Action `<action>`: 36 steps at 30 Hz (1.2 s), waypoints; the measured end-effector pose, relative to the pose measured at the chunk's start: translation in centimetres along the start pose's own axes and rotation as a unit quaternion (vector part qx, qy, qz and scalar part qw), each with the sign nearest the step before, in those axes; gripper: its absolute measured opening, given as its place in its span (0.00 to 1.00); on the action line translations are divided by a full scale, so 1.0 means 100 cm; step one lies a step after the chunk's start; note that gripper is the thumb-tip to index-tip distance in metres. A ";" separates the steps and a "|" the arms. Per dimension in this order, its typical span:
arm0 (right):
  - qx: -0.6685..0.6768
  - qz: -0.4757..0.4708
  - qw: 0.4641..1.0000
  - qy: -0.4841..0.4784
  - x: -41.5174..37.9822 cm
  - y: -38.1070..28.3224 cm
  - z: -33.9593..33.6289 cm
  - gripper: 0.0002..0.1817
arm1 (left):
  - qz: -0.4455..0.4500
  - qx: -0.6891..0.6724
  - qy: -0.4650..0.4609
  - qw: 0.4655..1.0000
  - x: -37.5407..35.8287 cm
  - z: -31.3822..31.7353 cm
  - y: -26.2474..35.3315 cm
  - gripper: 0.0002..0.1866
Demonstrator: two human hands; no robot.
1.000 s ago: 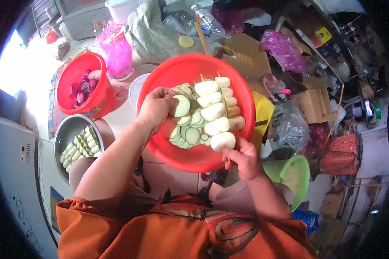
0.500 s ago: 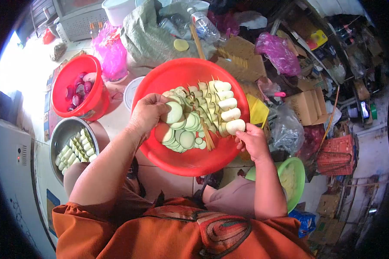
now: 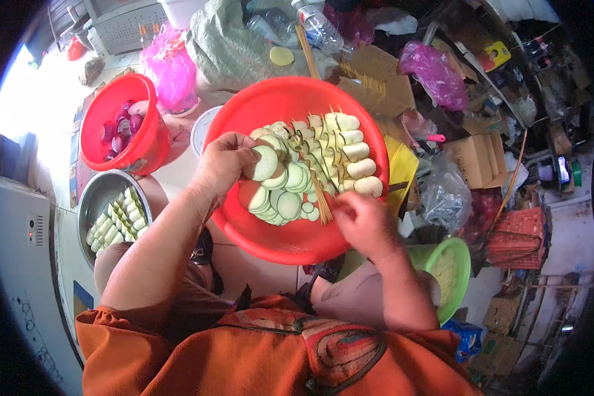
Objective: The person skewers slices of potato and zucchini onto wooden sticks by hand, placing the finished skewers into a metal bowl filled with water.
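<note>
My left hand pinches a round, pale green vegetable slice over the left side of a large red basin. Below it, more loose slices lie overlapping in the basin. My right hand, slightly blurred, is at the basin's lower right with its fingers curled together. Its fingertips are beside a bundle of thin wooden skewers; whether they grip anything is hidden. Rows of folded slices on skewers fill the basin's right side.
At the left stand a red bucket of purple onions and a metal bowl with skewered pieces. A green tub is by my right knee. Cardboard boxes, plastic bags and a red crate crowd the right.
My right hand has left the end of the rightmost skewer and moved left to the loose skewer bundle. That filled skewer now lies in the basin. My left hand still holds its slice.
</note>
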State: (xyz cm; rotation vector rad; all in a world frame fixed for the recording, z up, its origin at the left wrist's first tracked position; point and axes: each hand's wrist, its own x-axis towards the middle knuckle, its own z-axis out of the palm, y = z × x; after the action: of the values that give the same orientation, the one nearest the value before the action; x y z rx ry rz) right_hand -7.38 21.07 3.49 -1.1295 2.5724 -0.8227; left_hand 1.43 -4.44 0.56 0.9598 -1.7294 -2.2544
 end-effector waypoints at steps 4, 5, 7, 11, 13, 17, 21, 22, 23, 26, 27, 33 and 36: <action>-0.132 -0.023 0.988 -0.079 0.002 -0.007 0.022 0.10 | 0.002 -0.007 -0.007 1.000 0.000 0.003 -0.002 0.06; -0.187 -0.006 0.975 -0.122 0.004 -0.005 0.029 0.12 | 0.002 -0.007 -0.006 1.000 0.001 0.003 -0.005 0.06; -0.242 0.009 0.956 -0.166 0.008 -0.004 0.036 0.14 | 0.008 -0.029 -0.010 1.000 0.004 0.002 -0.010 0.07; -0.284 0.025 0.927 -0.242 0.016 0.000 0.045 0.14 | 0.014 -0.020 -0.003 1.000 0.004 0.001 -0.009 0.07; -0.282 0.044 0.921 -0.264 0.020 0.007 0.053 0.16 | 0.001 -0.009 -0.008 1.000 0.003 0.000 -0.005 0.08; -0.276 0.038 0.923 -0.264 0.026 0.030 0.067 0.11 | 0.002 -0.010 -0.021 1.000 -0.003 -0.001 0.004 0.08; -0.262 0.006 0.934 -0.241 0.026 0.037 0.071 0.07 | -0.005 0.001 -0.007 1.000 -0.007 0.002 0.010 0.06; -0.262 0.005 0.935 -0.241 0.026 0.035 0.069 0.07 | -0.002 0.009 -0.005 1.000 -0.007 0.002 0.010 0.06; -0.211 0.002 0.950 -0.229 0.025 0.029 0.063 0.07 | -0.001 0.010 -0.005 1.000 -0.007 0.002 0.010 0.06; -0.041 0.033 0.980 -0.194 0.016 0.009 0.044 0.06 | -0.007 0.003 -0.005 1.000 -0.007 0.002 0.007 0.07; 0.077 0.068 0.980 -0.170 0.011 0.004 0.038 0.06 | -0.033 -0.058 -0.042 0.997 -0.007 0.003 0.007 0.07; 0.324 0.201 0.905 -0.191 -0.012 -0.022 0.002 0.06 | -0.127 -0.092 -0.119 0.980 -0.004 0.010 -0.007 0.06; 0.368 0.223 0.883 -0.187 -0.020 -0.022 -0.011 0.05 | -0.147 -0.067 -0.125 0.979 -0.003 0.018 -0.018 0.06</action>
State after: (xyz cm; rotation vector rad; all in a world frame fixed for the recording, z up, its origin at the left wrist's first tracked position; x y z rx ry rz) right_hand -5.06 21.77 5.58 -0.3854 1.8055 -1.1624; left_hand 1.10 -2.29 -0.71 0.9979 -1.5828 -2.7470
